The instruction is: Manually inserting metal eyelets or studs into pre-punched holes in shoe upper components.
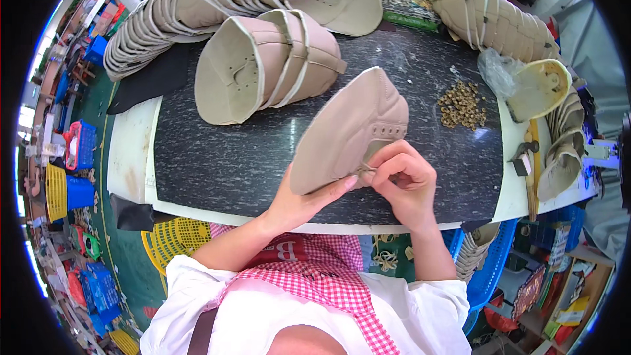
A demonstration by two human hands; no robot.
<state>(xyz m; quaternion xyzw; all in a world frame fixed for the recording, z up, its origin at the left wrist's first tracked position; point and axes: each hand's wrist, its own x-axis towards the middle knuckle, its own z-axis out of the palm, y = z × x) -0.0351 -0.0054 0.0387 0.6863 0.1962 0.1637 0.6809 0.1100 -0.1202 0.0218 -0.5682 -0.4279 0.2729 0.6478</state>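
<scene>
A beige shoe upper is held up over the front of the dark work mat. My left hand grips its lower left edge, with the thumb laid along the near side. A row of eyelet holes runs down the right side of the upper. Beside the lower holes, my right hand is closed in a pinch on a thin beige lace. The fingers partly cover the lace. Beyond the held piece, several nested beige uppers lie on the mat.
A long row of stacked uppers curves along the back left. Another stack lies back right. Small brass-coloured pieces are heaped on the mat near a clear plastic bag and a hammer. A yellow basket stands below the table edge.
</scene>
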